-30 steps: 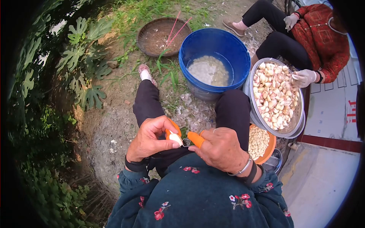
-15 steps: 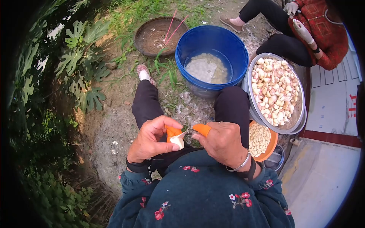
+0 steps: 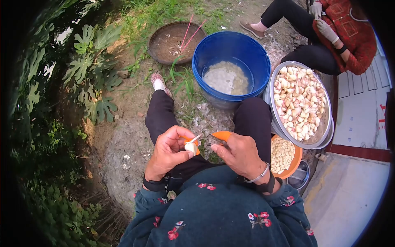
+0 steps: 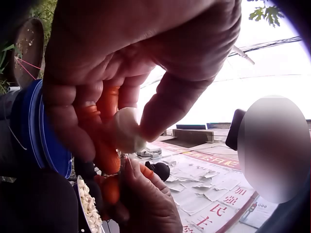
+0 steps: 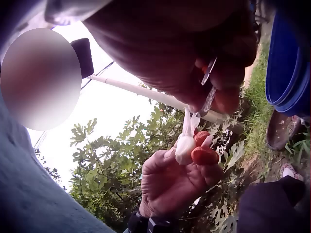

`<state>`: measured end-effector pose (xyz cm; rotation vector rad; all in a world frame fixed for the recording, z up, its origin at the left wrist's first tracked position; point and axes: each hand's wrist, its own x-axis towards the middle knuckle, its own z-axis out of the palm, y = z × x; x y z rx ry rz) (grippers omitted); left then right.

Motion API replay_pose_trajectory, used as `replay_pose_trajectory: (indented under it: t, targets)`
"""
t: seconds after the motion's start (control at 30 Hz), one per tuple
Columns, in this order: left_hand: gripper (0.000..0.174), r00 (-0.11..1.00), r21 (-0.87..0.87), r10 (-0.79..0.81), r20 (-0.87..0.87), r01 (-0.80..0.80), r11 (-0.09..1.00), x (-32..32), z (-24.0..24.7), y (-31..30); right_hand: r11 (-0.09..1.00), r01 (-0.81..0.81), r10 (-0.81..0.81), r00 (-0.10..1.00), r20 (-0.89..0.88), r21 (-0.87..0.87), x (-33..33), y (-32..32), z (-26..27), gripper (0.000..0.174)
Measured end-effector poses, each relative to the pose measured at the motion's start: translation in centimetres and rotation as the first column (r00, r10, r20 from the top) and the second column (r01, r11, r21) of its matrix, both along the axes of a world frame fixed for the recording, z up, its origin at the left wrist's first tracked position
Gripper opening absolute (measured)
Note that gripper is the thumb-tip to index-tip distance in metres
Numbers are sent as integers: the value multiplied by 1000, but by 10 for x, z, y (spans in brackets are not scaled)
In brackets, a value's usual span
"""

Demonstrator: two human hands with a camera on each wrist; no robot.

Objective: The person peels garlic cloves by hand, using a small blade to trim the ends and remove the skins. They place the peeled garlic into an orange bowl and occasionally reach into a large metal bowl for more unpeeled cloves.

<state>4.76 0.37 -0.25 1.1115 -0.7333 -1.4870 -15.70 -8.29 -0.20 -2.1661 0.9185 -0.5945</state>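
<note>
We see the left hand (image 3: 166,154) on the near side of the blue bucket (image 3: 230,45), a little to its left, pinching a pale garlic clove (image 3: 190,148) between thumb and fingers. A thin strip of skin (image 5: 187,124) rises from the clove toward the right hand (image 3: 243,155), which is also on the bucket's near side. That hand's grip is narrow: we see it holding a small metal tool (image 5: 209,73), its shiny arms showing between the fingers, though the shade in the right wrist view keeps us from telling whether the tool touches the strip. Both hands wear orange finger covers (image 3: 222,136).

In the bucket we see pale cloves (image 3: 226,77) lying in water. Just to its right stands a metal bowl (image 3: 320,133) heaped with unpeeled cloves (image 3: 298,101). Partly beneath that bowl, to the right on the bucket's near side, we find an orange basin (image 3: 297,161) of peeled cloves (image 3: 282,154). A flat woven basket (image 3: 164,47) lies to the bucket's left, with two pink sticks (image 3: 193,37) at its edge. Papery skins (image 3: 203,117) litter the ground at the bucket's near side. Beyond the bucket, to the right, we see another person in a patterned red top (image 3: 349,37).
</note>
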Motion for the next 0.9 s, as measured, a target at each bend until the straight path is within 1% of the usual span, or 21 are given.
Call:
replay_pose_trajectory:
  t: [0.03,0.13,0.23,0.27,0.37,0.47,0.53,0.57,0.63,0.67,0.73,0.77,0.83,0.9]
  targets:
    - [37,999,-8,6,43,-5,1000,0,-1,-1,998,2,-2,1000,-14,59,-1,0,1,28]
    - [38,977,-27,17,213,-12,1000,0,0,-4,950,-39,-48,962,268,311,1,5,2,38]
    - [40,945,-76,-2,326,28,997,-7,5,-9,930,-48,-69,952,299,366,6,9,4,42]
    - [40,936,-83,-12,353,45,996,-8,5,-10,953,-69,-10,966,258,295,5,7,7,35]
    - [42,898,-99,-36,439,88,991,-10,5,-11,975,-80,23,964,265,206,7,10,-6,25]
    - [42,851,-101,-65,522,137,985,-12,9,-12,984,-44,1,969,246,171,7,10,-11,16]
    - [43,830,-97,-93,550,174,980,-12,11,-14,967,-65,6,972,233,247,5,9,-12,15]
    - [43,853,-96,-103,511,175,980,-12,10,-13,956,-74,8,974,227,285,5,9,-12,15]
    - [44,894,-95,-123,430,180,979,-12,6,-13,885,-101,-22,966,258,455,4,5,-10,15]
    - [44,925,-104,-134,355,182,978,-11,3,-12,837,-116,-39,962,271,534,3,4,-9,15]
    - [44,968,-121,-155,197,181,976,-10,-4,-10,774,-118,-94,950,298,622,4,2,-8,16]
    - [43,981,-88,-162,108,172,981,-10,-6,-10,738,-123,-122,943,310,663,5,2,-8,16]
    - [42,984,-21,-164,-71,163,986,-10,-11,-9,717,-115,-151,937,314,687,5,0,-10,16]
    - [40,974,-57,-135,-183,127,990,-12,-25,-9,706,-95,-181,934,308,702,5,-1,-14,16]
